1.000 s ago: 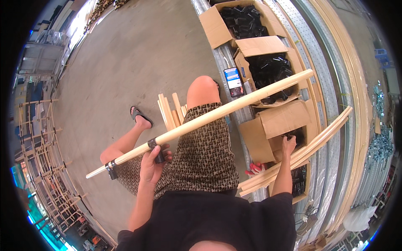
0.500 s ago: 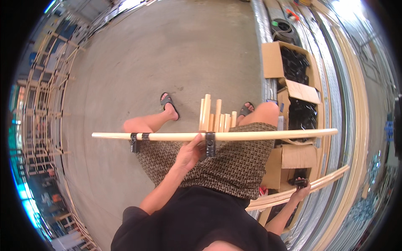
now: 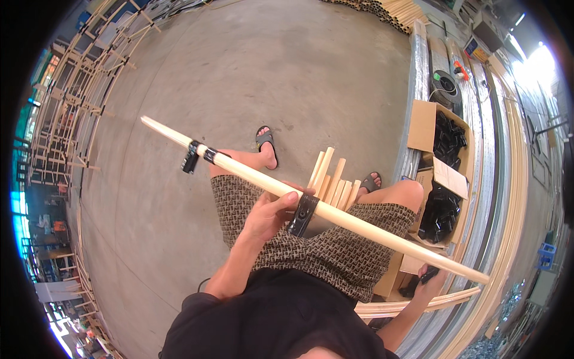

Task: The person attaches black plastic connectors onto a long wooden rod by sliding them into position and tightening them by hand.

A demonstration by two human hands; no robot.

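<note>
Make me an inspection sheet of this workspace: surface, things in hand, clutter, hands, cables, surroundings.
Surface: grey concrete floor, with some dark marks.
Things in hand: long pale pole, slanting across the lap and bearing black fittings; a separate black piece off to the right.
Clutter: shorter pale poles between the legs; open cardboard boxes of black parts on the right; a black coil beyond them.
Hands: left hand grips the pole beside one fitting; right hand holds the black piece.
Cables: a thin dark curve by the left elbow; cannot tell whether it is a cable.
Surroundings: lattice frames at left; stacked tubes at the far end.
</note>
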